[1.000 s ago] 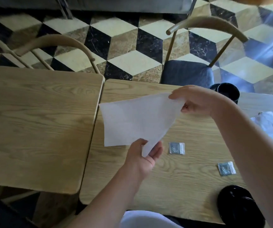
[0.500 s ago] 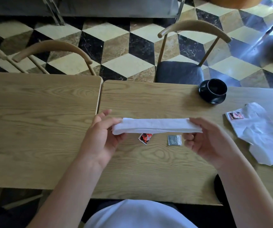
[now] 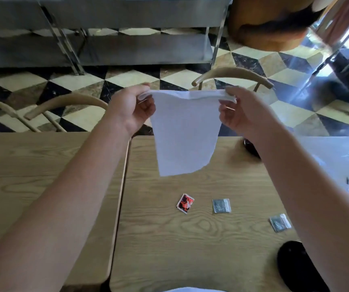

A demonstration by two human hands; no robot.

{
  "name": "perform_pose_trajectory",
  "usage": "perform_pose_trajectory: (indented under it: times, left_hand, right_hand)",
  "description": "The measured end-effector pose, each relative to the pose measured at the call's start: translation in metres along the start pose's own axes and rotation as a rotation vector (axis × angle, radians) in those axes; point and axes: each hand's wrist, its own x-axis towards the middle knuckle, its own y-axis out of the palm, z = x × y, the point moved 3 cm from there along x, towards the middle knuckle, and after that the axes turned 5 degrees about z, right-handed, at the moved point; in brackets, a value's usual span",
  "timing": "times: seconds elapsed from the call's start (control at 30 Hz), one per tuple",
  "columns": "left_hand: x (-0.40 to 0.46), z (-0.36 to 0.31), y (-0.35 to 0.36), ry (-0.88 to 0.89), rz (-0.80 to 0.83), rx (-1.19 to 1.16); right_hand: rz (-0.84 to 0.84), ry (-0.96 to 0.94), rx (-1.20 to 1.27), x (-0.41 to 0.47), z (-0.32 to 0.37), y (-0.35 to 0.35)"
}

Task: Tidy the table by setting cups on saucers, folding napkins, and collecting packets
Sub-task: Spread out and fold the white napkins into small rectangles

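Napkin [image 3: 185,133] hangs above table [image 3: 190,249], top corners pinched: left hand [image 3: 131,110] 9 o'clock, right hand [image 3: 243,112] 3 o'clock.

No legible text — packets blurred.

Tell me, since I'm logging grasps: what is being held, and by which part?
A white paper napkin, pinched at its two top corners by the left hand and right hand; the rest hangs free.

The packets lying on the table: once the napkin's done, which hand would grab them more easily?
Probably the right hand. The red packet and silver packets lie on the right-hand table, under or beside that arm. Both hands now hold the napkin.
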Motion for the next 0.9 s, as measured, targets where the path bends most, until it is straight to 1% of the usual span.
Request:
perform_pose_trajectory:
  times: [0.1, 0.17, 0.27, 0.33, 0.4, 0.47, 0.53, 0.63, 0.73, 0.83, 0.9]
  left_hand:
    - [-0.009, -0.029, 0.009, 0.134, 0.108, -0.01]
    - [-0.02, -0.031, 0.004, 0.184, 0.148, 0.029]
    - [-0.035, -0.006, -0.02, 0.178, 0.137, 0.101]
    - [-0.045, 0.029, -0.043, 0.131, 0.12, 0.174]
    - [-0.055, 0.078, -0.07, 0.046, 0.063, 0.276]
    - [-0.068, 0.134, -0.102, -0.063, -0.021, 0.38]
    - [-0.085, 0.189, -0.135, -0.194, -0.075, 0.463]
    - [-0.119, 0.259, -0.177, -0.409, -0.094, 0.575]
    - [-0.152, 0.308, -0.207, -0.614, -0.115, 0.585]
    - [-0.173, 0.326, -0.221, -0.755, -0.141, 0.509]
    - [-0.174, 0.324, -0.221, -0.772, -0.153, 0.447]
  right_hand:
    - [0.04, -0.129, 0.022, -0.009, 0.027, 0.011]
    - [0.08, -0.163, 0.052, -0.019, 0.024, 0.01]
    - [0.075, -0.123, 0.061, -0.033, -0.012, -0.003]
    - [0.011, -0.074, -0.021, -0.042, -0.053, -0.021]
    - [-0.111, -0.002, -0.209, -0.049, -0.104, -0.046]
    - [-0.216, 0.129, -0.389, -0.057, -0.16, -0.072]
    - [-0.23, 0.297, -0.476, -0.069, -0.214, -0.096]
    - [-0.204, 0.508, -0.504, -0.095, -0.275, -0.122]
    - [-0.199, 0.614, -0.512, -0.121, -0.311, -0.137]
    - [-0.192, 0.685, -0.522, -0.136, -0.328, -0.142]
    - [-0.193, 0.696, -0.52, -0.138, -0.328, -0.144]
